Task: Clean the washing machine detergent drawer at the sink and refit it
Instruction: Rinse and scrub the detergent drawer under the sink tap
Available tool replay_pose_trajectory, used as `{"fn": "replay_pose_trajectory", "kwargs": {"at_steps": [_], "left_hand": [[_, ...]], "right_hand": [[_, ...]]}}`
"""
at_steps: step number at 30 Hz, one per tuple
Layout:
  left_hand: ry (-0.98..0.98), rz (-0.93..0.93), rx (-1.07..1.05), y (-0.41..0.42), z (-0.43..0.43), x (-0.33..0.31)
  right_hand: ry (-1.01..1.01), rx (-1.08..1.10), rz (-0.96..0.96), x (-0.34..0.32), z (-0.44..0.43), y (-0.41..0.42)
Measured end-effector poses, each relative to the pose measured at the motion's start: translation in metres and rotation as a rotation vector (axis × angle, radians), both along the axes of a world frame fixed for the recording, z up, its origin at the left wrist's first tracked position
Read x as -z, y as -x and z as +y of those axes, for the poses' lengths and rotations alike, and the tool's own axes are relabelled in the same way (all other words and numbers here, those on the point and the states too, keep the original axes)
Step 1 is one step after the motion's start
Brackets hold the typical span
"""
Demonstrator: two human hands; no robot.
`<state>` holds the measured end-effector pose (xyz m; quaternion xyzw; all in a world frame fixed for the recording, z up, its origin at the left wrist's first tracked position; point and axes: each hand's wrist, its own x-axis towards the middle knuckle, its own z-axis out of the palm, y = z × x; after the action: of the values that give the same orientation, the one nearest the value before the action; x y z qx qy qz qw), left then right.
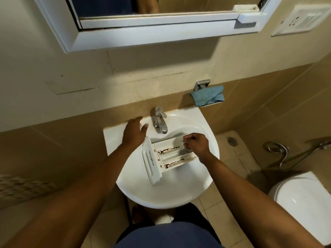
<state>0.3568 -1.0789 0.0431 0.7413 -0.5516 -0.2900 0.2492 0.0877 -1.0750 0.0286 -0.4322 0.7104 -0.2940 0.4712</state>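
Head view showed the stained white plastic detergent drawer (168, 154) lying crosswise in the white ceramic sink (161, 194), right hand (196, 144) fingers clenched on its rear end; left hand (134, 133), fingers released, hovered beside the chrome tap (160, 120).

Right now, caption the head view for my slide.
Right hand grips stained detergent drawer in sink; left hand open beside tap.

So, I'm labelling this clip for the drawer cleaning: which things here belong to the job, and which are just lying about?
Part of the job:
drawer, stained brown, lying in the sink
tap
left hand, open beside the tap
right hand, gripping the drawer

Just lying about:
blue cloth on its holder
toilet
wall socket
floor drain
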Motion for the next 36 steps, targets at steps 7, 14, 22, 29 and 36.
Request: {"fn": "replay_pose_trajectory", "kwargs": {"at_steps": [7, 14, 22, 29, 36], "left_hand": [[-0.249, 0.395, -0.300, 0.000, 0.068, 0.027], [-0.294, 0.586, -0.395, 0.019, 0.092, 0.021], [-0.363, 0.572, -0.317, 0.029, 0.090, 0.023], [-0.404, 0.534, -0.295, 0.032, 0.081, 0.027], [-0.471, 0.545, -0.273, 0.030, 0.080, 0.034]], "right_hand": [[-0.171, -0.137, -0.337, 0.005, -0.042, -0.052], [-0.441, -0.116, -0.673, 0.013, -0.058, -0.079], [-0.393, -0.051, -0.658, 0.010, -0.063, -0.080], [-0.377, 0.019, -0.668, 0.014, -0.069, -0.076], [-0.406, -0.063, -0.631, 0.012, -0.064, -0.074]]}}
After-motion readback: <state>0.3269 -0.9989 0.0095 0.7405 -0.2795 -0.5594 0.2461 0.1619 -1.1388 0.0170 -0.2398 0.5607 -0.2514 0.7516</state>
